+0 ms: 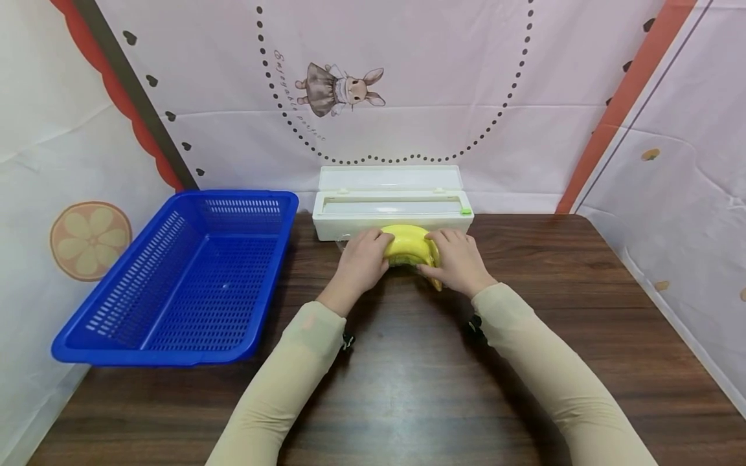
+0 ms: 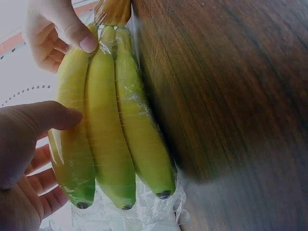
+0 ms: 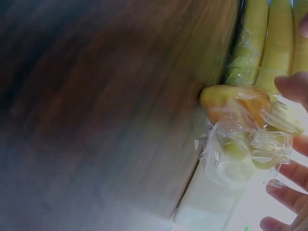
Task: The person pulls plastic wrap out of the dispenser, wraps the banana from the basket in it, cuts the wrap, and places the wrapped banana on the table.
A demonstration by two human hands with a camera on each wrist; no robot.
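A bunch of yellow bananas stands near the back of the table, with clear cling film drawn over it. In the left wrist view, several fruits show through the film, their tips green and dark-ended. My left hand grips the left end, thumb on the near side and fingers behind. At the stem end, my right hand holds the bunch, its thumb by the stem. Film bunches loosely around the stem and past the tips. Right behind the bananas is a white cling film dispenser, its lid raised.
To the left stands a blue slotted plastic basket. The dark wooden table ends at a printed cloth backdrop behind and at the sides. A green slider sits on the dispenser's right end.
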